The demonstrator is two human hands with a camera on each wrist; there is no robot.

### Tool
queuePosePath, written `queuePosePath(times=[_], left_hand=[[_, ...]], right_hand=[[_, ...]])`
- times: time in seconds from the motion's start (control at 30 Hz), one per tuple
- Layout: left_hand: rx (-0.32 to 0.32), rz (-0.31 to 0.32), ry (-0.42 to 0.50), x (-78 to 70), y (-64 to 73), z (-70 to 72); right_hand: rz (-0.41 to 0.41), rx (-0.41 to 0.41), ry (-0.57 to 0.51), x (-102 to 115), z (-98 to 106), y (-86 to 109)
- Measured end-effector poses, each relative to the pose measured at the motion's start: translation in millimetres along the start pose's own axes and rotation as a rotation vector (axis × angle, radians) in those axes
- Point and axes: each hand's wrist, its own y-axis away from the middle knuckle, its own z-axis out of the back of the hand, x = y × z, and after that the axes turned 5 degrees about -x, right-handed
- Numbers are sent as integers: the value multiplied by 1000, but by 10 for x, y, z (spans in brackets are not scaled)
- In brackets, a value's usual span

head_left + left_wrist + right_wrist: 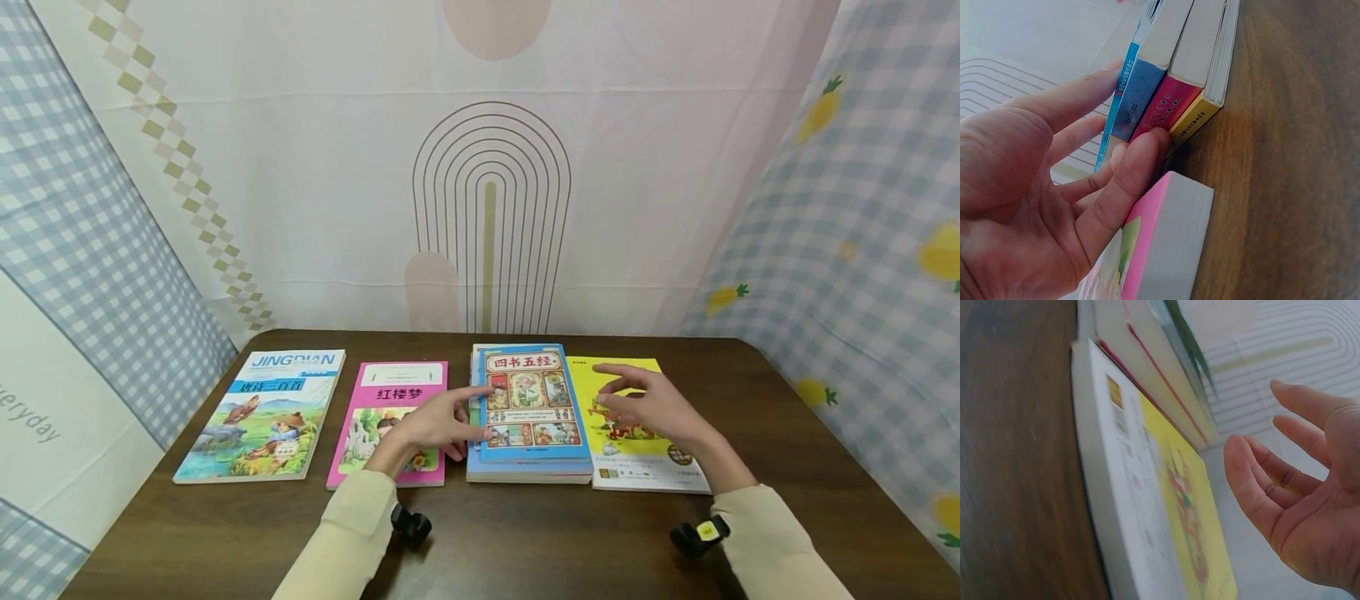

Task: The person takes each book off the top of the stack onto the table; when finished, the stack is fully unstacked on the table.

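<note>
The relaxed, spread fingers of the left hand (438,421) are laid against the left edge of a blue paperback (531,412) with a picture-panelled cover, by which a stack of blue, pink and yellow spines (1147,106) is topped on the dark brown wooden counter (547,542). The right hand (663,408), thumb and fingers apart and nothing held, is poised above a yellow-and-white paperback (637,458); to the left, a pink book (375,400) and a landscape-covered book (258,421) are laid flat.

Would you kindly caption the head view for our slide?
Left grip touching the book stack; right grip above the yellow book.
</note>
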Motion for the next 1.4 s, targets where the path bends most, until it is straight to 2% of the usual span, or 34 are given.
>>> queuePosePath(times=[0.17, 0.3, 0.67, 0.97, 1.4], left_hand=[[2, 5, -2, -8, 5, 0], [8, 7, -13, -15, 14, 1], [8, 3, -55, -26, 38, 7], [12, -16, -62, -5, 42, -2], [-5, -37, -103, -31, 26, -14]], right_hand=[[-42, 68, -93, -6, -172, -60], [-70, 105, -120, -32, -288, -104], [-88, 91, -107, -45, -450, -175], [-84, 102, -94, -11, -504, -200], [-98, 131, -75, -9, -437, -199]])
